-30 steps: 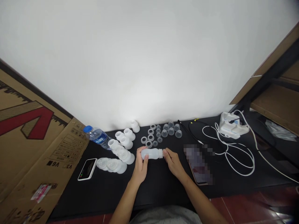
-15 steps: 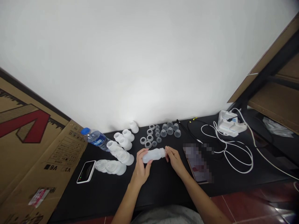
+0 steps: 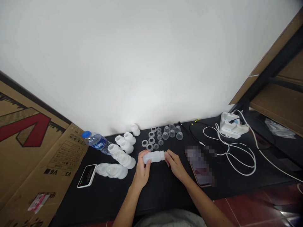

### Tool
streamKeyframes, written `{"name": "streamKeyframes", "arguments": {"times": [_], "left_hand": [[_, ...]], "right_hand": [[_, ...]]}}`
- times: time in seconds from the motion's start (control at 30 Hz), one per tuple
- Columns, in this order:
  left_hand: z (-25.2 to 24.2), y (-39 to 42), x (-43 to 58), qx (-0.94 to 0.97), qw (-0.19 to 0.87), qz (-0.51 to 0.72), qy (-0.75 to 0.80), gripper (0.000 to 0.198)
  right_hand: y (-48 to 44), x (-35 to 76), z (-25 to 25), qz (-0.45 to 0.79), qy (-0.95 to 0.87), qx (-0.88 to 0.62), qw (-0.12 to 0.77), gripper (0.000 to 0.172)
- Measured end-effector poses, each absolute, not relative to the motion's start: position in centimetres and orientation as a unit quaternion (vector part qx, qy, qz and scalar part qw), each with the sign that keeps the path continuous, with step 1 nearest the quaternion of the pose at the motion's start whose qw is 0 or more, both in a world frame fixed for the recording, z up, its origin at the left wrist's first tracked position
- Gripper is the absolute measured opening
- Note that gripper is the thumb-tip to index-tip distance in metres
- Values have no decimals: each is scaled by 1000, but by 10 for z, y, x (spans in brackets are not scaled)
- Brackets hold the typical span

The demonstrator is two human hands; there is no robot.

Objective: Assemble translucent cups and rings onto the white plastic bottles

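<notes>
A small translucent white bottle (image 3: 154,156) lies sideways between my hands above the black table (image 3: 165,189). My left hand (image 3: 142,170) is wrapped round its base end. My right hand (image 3: 174,164) pinches its neck end with the fingertips. Just behind the bottle lie several clear rings (image 3: 149,141) and small clear caps (image 3: 172,133). To the left stand and lie several more white bottles (image 3: 121,151), some in a row on their sides (image 3: 111,169).
A water bottle with a blue cap (image 3: 96,141) lies at the left by a cardboard box (image 3: 35,151). A white device (image 3: 86,176) lies near it. A phone (image 3: 201,168) sits right of my hands; white cables (image 3: 236,154) and a charger (image 3: 233,127) lie farther right.
The bottle tilted neck-up half a second ago and now lies level again. Both hands stay on its ends. The view shifted slightly.
</notes>
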State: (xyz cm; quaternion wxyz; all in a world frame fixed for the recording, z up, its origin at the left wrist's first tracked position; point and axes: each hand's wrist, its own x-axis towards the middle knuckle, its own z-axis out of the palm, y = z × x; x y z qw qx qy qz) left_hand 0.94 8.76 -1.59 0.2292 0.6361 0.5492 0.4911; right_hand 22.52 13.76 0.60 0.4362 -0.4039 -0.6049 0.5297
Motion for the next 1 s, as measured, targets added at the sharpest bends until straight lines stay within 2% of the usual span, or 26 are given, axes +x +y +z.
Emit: {"name": "streamKeyframes", "arguments": {"times": [0.13,0.27,0.33,0.47,0.63,0.83,1.0], "left_hand": [[-18,88,9,630,211,505,551,35],[-18,88,10,589,243,509,579,42],[-16,89,11,584,257,504,582,44],[-12,90,11,591,266,492,581,44],[-12,89,12,612,255,462,589,35],[-11,88,13,678,195,444,552,23],[-6,88,11,704,178,429,537,27]], "right_hand": [[140,223,3,548,-594,-387,443,57],[141,221,-5,548,-562,-391,481,41],[140,220,-6,547,-573,-382,475,46],[138,222,-6,523,-608,-393,449,33],[138,221,-7,503,-606,-418,453,37],[144,222,-9,581,-553,-409,435,50],[147,222,-8,592,-523,-398,466,50]]}}
